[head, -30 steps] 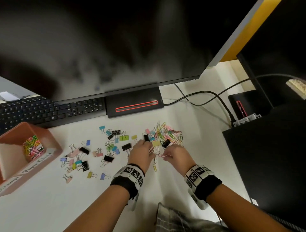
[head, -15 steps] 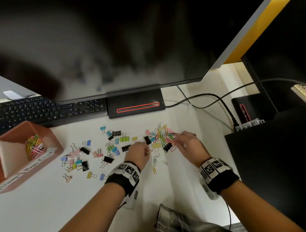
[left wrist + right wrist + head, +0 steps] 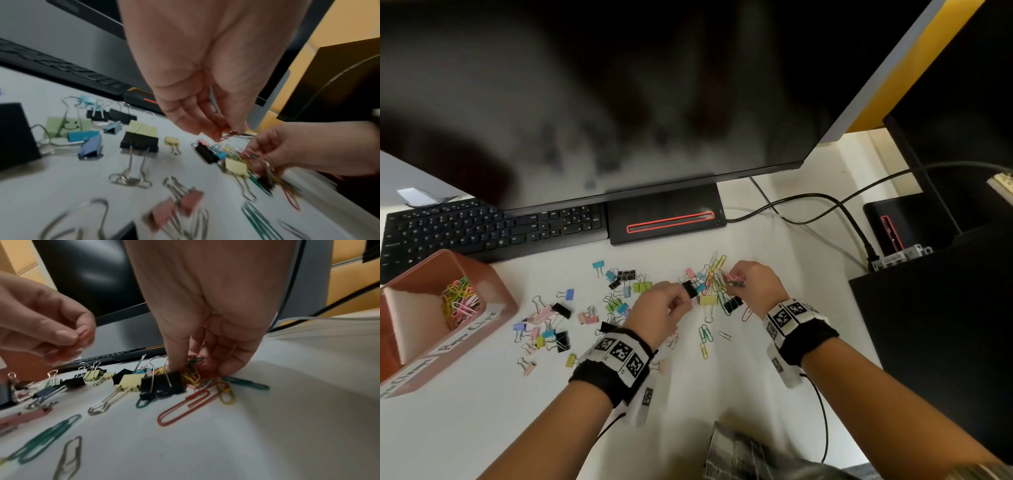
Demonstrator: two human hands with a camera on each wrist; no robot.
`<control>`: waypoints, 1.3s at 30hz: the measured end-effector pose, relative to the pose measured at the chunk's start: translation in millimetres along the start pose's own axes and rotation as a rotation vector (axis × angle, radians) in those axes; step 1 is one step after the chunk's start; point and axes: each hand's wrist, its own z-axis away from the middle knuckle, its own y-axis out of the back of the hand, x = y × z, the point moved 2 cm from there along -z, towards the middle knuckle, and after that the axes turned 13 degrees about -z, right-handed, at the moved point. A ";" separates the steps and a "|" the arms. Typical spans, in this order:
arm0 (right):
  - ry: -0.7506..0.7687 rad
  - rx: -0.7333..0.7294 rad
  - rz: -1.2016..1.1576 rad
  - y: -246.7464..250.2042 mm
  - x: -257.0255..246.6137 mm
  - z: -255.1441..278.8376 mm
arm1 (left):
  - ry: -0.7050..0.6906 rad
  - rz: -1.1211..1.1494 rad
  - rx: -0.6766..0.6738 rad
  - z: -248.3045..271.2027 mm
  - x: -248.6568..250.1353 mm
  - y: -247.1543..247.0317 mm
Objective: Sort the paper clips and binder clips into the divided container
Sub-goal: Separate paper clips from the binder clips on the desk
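the paper clips (image 3: 717, 277) lie tangled in a small heap near the middle of the white desk (image 3: 482, 428), their long loops pointing every way; a few strays lie nearer, among them a red clip (image 3: 186, 404) lying flat with its long axis running near-left to far-right, and a green pair (image 3: 705, 334) whose length runs roughly near to far. they are thin coated wire in yellow, red, green, pink and plain grey. the binder clips (image 3: 616, 294) are scattered to the left of the heap, black, pink, blue, green and pale yellow, most lying flat with silver wire handles stretched out along the desk; a black one (image 3: 162, 385) sits at the near edge of the heap beside a pale yellow one (image 3: 708, 300).

the left hand (image 3: 659, 306) hovers just left of the heap, its thumb and fingertips pinched on a few thin clips. the right hand (image 3: 755, 286) reaches down into the heap, fingers curled and pinching clips there, its thumb touching the black binder clip.

the brown divided container (image 3: 493, 322) stands at the far left of the desk, well apart from the hands. one compartment holds a bunch of coloured paper clips (image 3: 460, 303); a handwritten label is stuck on its near rim, the writing hard to read.
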 end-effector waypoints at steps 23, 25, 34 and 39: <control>0.253 -0.120 0.084 14.9 38.6 45.1 | -0.180 -0.395 -0.296 0.3 9.8 -54.2; 0.244 -0.106 0.112 10.4 37.2 44.9 | -0.144 -0.383 -0.306 2.7 9.0 -56.2; 0.057 -0.122 0.110 5.9 23.4 34.2 | -0.176 -0.316 -0.234 4.0 7.0 -52.3; 0.056 -0.159 0.247 5.3 15.7 33.8 | -0.165 -0.367 -0.251 4.9 -1.2 -49.2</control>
